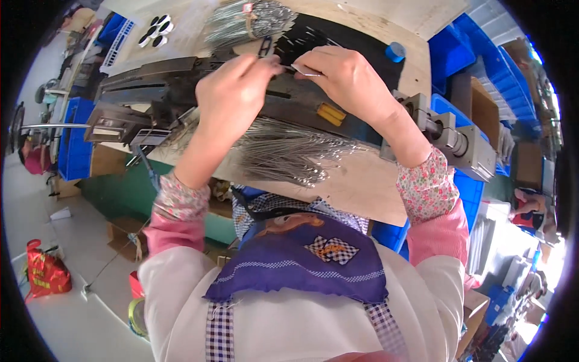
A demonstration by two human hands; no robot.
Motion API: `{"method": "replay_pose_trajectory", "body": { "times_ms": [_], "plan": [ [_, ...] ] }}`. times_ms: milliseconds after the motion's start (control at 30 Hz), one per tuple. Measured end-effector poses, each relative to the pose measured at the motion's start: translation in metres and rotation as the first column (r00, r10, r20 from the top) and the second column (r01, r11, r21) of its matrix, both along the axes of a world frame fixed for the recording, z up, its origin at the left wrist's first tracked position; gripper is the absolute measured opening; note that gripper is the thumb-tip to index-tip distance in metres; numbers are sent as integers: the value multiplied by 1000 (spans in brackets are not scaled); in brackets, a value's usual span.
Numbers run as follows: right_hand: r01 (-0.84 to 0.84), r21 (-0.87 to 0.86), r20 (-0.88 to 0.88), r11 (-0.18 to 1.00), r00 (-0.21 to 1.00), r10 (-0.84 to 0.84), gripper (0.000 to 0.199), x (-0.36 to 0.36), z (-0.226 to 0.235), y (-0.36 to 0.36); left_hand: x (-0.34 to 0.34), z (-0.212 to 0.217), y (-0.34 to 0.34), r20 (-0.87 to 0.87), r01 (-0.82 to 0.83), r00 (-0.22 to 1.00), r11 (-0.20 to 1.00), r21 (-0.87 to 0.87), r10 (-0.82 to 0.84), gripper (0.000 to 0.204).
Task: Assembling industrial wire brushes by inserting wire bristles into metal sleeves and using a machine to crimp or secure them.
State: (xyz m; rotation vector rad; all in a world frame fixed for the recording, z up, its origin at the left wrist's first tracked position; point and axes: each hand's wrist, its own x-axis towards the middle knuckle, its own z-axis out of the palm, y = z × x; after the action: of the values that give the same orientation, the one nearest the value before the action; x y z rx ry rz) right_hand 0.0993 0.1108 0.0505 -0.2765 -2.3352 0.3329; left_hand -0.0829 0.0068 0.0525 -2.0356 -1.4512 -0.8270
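My left hand (235, 90) and my right hand (347, 75) are raised over a long dark metal machine (145, 90), fingertips close together. A thin silvery wire (309, 74) shows at the pinched fingers of my right hand. The fingers of my left hand are pinched too and slightly blurred; what they hold is too small to make out. Nearer to me, below both hands, lies a loose bundle of thin metal wires (283, 154) with shiny ends. Beyond the hands, a second wire bundle (250, 24) rests beside a black mat (362, 54) carrying several thin pieces.
A yellow block (331, 113) sits on the machine, whose grey motor end (464, 145) juts out at the right. On the wooden table (362, 181) are a blue cap (395, 52) and several white-and-black round parts (156, 30). Blue bins (452, 54) stand at the right.
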Motion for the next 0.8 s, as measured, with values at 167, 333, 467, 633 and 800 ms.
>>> {"method": "replay_pose_trajectory", "body": {
  "times_ms": [167,333,467,633,800],
  "plan": [
    [-18,-151,26,988,999,22,15,-21,-18,4,45,-33,-79,852,528,-129,762,-375,508,51],
    [39,-253,95,967,995,-15,16,-21,-21,10,-19,-28,-40,108,406,-833,466,786,543,63],
    [8,-238,103,971,994,17,14,-24,-14,3,4,2,-45,342,621,-763,475,623,549,48],
    [62,-266,108,962,994,-34,10,-27,-7,-5,-3,8,-47,113,400,-878,581,709,466,47],
    [84,-301,149,950,988,-41,8,-22,-12,-4,4,7,-45,84,372,-895,629,683,439,46]
  ]
}}
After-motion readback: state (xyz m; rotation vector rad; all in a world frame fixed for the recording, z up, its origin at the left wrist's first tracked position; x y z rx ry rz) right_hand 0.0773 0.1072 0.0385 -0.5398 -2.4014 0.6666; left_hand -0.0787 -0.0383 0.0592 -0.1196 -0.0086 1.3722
